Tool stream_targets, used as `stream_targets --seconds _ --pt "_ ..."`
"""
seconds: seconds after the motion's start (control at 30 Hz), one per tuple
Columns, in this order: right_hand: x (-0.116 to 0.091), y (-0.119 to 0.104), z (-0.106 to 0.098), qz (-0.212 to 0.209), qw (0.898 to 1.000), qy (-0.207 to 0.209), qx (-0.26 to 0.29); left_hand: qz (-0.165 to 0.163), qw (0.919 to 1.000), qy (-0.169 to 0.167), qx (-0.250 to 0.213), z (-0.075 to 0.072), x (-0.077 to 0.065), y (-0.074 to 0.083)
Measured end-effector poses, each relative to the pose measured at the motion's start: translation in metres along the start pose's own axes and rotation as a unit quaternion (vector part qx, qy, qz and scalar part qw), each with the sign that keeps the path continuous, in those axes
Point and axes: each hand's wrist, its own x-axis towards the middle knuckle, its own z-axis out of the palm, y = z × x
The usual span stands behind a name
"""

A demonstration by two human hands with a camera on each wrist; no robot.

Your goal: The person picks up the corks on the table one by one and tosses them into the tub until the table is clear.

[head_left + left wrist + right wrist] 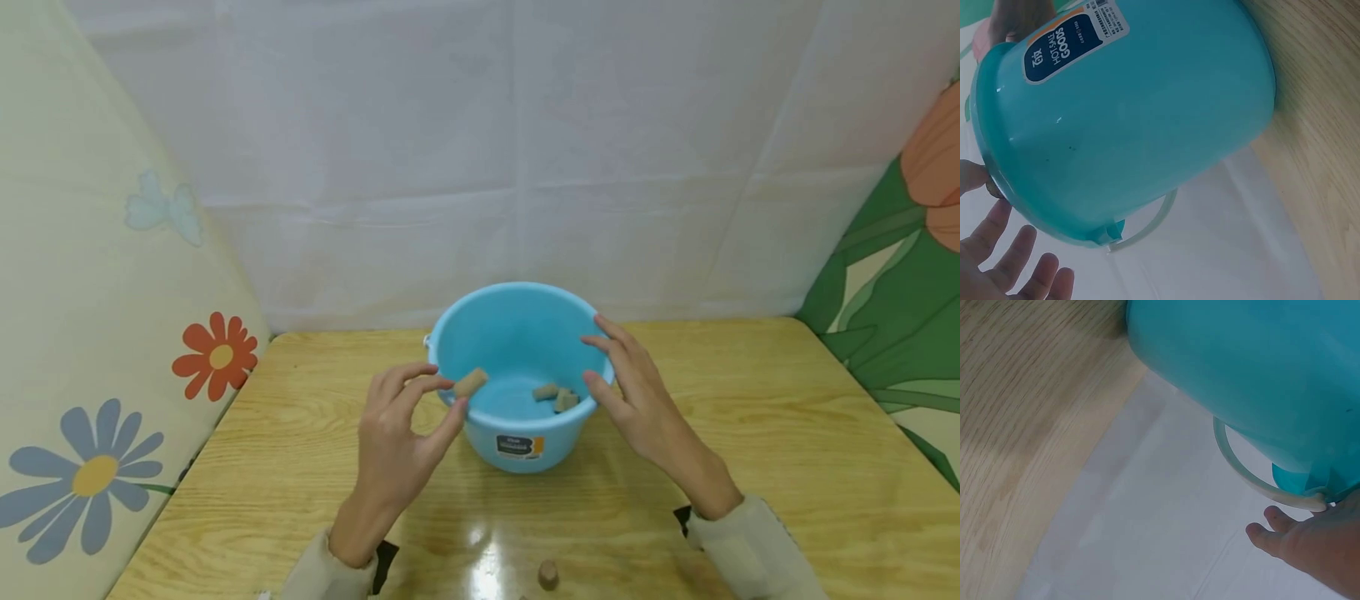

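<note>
A light-blue plastic bucket (504, 454) stands upright on the table, with several tan cork pieces (566, 402) at its bottom right. At the near-left rim, my left hand (401, 433) pinches a cork (471, 382) between thumb and fingertips, over the opening. In the left wrist view only a bit of this cork (994, 188) shows past the rim. My right hand (637, 400) is at the right rim, fingers spread and thumb tip over the opening, nothing visible between them. The right wrist view shows two of its fingers (1266, 537) beside the bucket's handle joint.
Another cork (548, 575) stands on the wooden table (300, 467) near the front edge. The bucket's pale handle (1241, 469) hangs down on its far side. A white cloth (375, 167) rises behind the table, with flower-patterned panels (97, 333) at both sides.
</note>
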Motion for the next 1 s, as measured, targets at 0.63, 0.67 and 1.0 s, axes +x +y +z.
stream_targets --seconds 0.63,0.67,1.0 --pt "-0.0005 -0.001 -0.0006 0.005 1.0 -0.003 0.002 -0.067 0.9955 -0.064 -0.022 0.0024 0.0026 -0.0002" --pt "-0.0005 -0.0009 -0.0005 0.005 1.0 -0.003 0.002 -0.069 0.9952 -0.065 -0.023 0.0024 0.0027 -0.0002" --pt "0.0001 -0.0002 -0.0003 0.008 1.0 -0.004 0.001 -0.086 0.9931 -0.071 -0.037 0.0029 0.0017 -0.0007"
